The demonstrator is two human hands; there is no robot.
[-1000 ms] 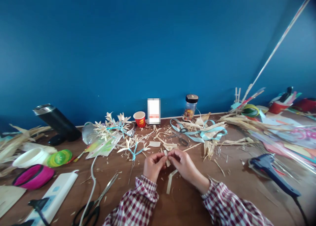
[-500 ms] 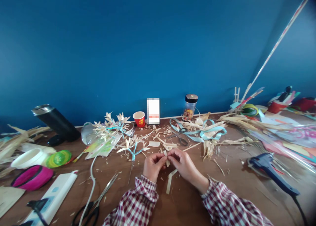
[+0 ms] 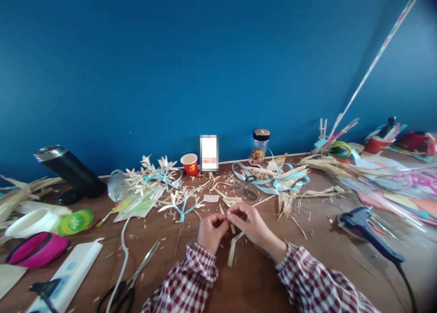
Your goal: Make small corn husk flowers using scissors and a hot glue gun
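Note:
My left hand [image 3: 210, 231] and my right hand [image 3: 248, 223] meet over the middle of the brown table [image 3: 321, 253], fingers pinched together on a small pale straw strip [image 3: 228, 220]. Both wear red-and-white checked sleeves. A longer straw strip [image 3: 233, 250] lies on the table just below the hands. Straw flowers on blue stems [image 3: 180, 203] lie a little beyond and left of my left hand.
Scissors [image 3: 129, 283] and a white cable [image 3: 123, 253] lie at the front left beside a white power strip [image 3: 68, 276]. A blue glue gun [image 3: 367, 228] rests at the right. A red paper cup [image 3: 190, 163], a glass jar [image 3: 259, 147] and blue ribbon [image 3: 273, 181] stand near the wall.
The view has shifted slightly, so everything sits a bit to the left. My hands stay pinched together on the strip; the right hand has lifted a little.

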